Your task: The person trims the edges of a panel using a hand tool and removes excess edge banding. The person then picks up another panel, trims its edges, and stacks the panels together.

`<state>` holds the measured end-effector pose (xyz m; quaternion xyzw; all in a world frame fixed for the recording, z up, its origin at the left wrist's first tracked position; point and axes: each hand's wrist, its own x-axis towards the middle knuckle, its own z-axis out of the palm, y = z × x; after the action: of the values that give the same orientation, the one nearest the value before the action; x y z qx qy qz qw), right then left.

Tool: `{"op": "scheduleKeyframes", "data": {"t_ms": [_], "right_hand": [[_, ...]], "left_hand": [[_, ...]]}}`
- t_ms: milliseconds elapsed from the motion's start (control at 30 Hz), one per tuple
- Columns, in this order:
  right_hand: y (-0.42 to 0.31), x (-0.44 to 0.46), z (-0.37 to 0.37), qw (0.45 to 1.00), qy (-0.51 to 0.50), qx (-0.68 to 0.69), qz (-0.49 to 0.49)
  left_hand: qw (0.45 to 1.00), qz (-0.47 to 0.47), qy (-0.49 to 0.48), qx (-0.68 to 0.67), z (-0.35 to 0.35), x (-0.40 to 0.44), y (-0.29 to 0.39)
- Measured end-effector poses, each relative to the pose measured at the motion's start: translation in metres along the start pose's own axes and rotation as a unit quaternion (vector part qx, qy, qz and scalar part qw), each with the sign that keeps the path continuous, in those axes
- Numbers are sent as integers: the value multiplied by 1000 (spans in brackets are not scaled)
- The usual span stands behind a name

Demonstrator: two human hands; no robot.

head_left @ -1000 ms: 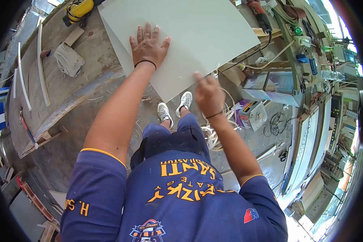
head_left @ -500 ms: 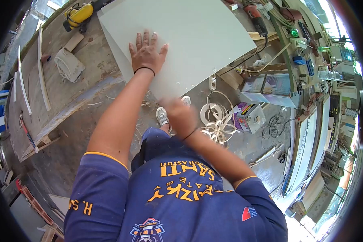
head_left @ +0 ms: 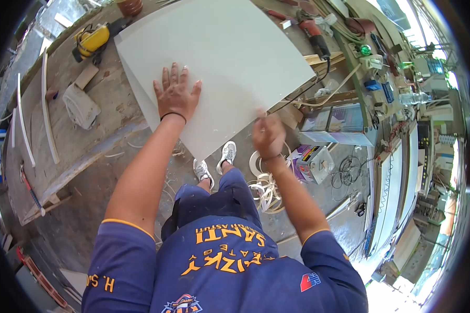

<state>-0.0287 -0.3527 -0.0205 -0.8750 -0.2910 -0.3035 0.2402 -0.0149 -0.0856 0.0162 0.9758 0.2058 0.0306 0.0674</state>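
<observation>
Flat on a pale board (head_left: 230, 62) lies my left hand (head_left: 176, 96), its fingers spread, near the board's left edge. A second pale sheet shows beneath along that side. My right hand (head_left: 269, 134) is at the board's lower right edge, its fingers bent and pressed together. Motion blurs its fingertips, and anything between them is too small to make out. Tiny white bits lie on the board near its front corner.
A yellow power tool (head_left: 93, 40) and a white cloth (head_left: 81, 107) lie on the bench to the left. At right are a red grinder (head_left: 314, 37) and its cable. Coiled white strips (head_left: 266, 192) and a purple box (head_left: 312, 163) sit on the floor.
My right hand swept toward me along the board's edge, then back up and to the right. My left hand stays flat on the board. The whole view has shifted somewhat.
</observation>
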Motion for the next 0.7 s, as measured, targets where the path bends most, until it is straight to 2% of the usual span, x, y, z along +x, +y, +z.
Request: {"op": "scheduleKeyframes", "data": {"t_ms": [33, 67, 100, 167, 200, 267, 300, 367, 433, 500, 567, 600, 667, 700], "right_hand": [[-49, -1, -4, 1000, -9, 17, -16], [-93, -16, -11, 983, -176, -42, -13], [-135, -24, -18, 967, -254, 22, -22], [-185, -39, -22, 932, -257, 227, -120], [-181, -26, -29, 931, -257, 229, -119], [-138, 12, -39, 958, -259, 87, -84], [-110, 23, -40, 970, -241, 34, -26], [-67, 31, -38, 982, -174, 56, 35], [-77, 17, -32, 979, -199, 35, 33], [-131, -7, -23, 961, -271, 46, -31], [-188, -26, -25, 931, -309, 155, -118], [-185, -20, -29, 932, -308, 153, -116], [-157, 2, -38, 940, -335, 21, -67], [-122, 11, -35, 957, -287, -1, -40]], "left_hand": [[1000, 3, 0, -8, -1, 0, 1], [1000, 7, 1, -13, -1, -1, 0], [1000, 4, -2, -6, -1, -3, -1], [1000, 10, 5, -30, 0, -2, -1], [1000, 9, 4, -27, 0, -2, 0], [999, 7, 1, -35, 2, -1, -1], [999, -1, -1, -33, 2, 0, -2], [999, 9, 19, -31, 4, -2, -2], [1000, 7, 16, -25, 3, -1, -2], [999, 11, 11, -37, 3, -2, -2], [999, 10, 10, -37, 4, -2, -3], [999, 11, 11, -38, 4, -2, -2], [999, 12, 14, -37, 3, 1, -2], [999, 12, 11, -34, 4, -2, -4]]}}
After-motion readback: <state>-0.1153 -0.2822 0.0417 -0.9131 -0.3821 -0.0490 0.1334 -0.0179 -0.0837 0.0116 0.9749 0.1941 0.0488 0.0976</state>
